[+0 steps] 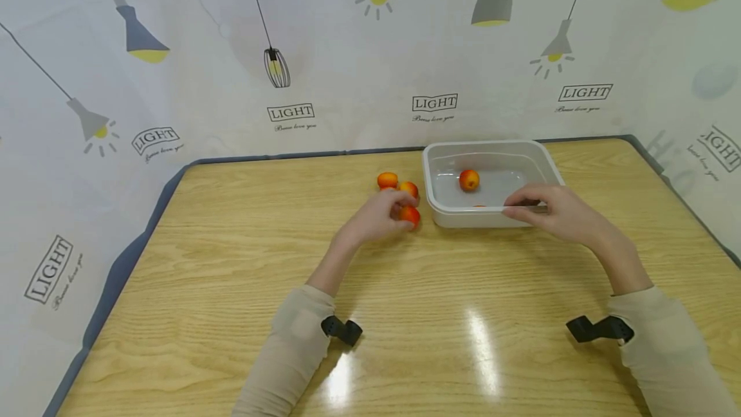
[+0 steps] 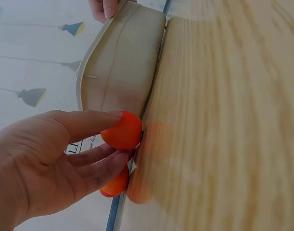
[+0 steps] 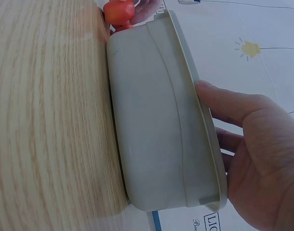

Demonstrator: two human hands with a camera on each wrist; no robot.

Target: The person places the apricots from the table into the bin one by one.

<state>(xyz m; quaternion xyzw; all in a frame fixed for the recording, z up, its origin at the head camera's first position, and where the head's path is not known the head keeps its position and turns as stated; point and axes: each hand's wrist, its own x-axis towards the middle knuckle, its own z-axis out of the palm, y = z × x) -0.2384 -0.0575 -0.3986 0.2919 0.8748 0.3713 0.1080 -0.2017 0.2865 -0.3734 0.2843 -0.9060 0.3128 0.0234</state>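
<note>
Pinching a red-orange fruit (image 1: pixel 410 217) between thumb and fingers, left hand (image 1: pixel 377 216) is just right of centre in head view. Fingers bent, gap about as wide as the fruit; can't tell if fruit touches the table (image 1: pixel 231 262). Left wrist view: fruit just below centre, thumb on its upper side, fingertips on its lower side, another fruit partly hidden behind the fingers. Right hand (image 1: pixel 558 211), right of centre in head view, grips near rim of grey-white tub (image 1: pixel 475 219), thumb outside, fingers behind the rim, gap narrow. Tub sits upright on table, right of centre, just beside held fruit. One whole fruit (image 1: pixel 469 180) in tub, left part of its floor; sliver of another shows over near rim, mostly hidden by the wall. Loose fruits left of tub, beyond left hand: one orange (image 1: pixel 387 180), one orange-red (image 1: pixel 408 189), plus a bit of one more behind the hand. Right wrist view: tub fills the middle, held fruit upper left. Beige sleeves (image 1: pixel 289 352) come in at lower left-centre and lower right, black wrist mount (image 1: pixel 343 331) on each. Sheet (image 1: pixel 347 50) printed with lamps and LIGHT logos fills upper frame.
</note>
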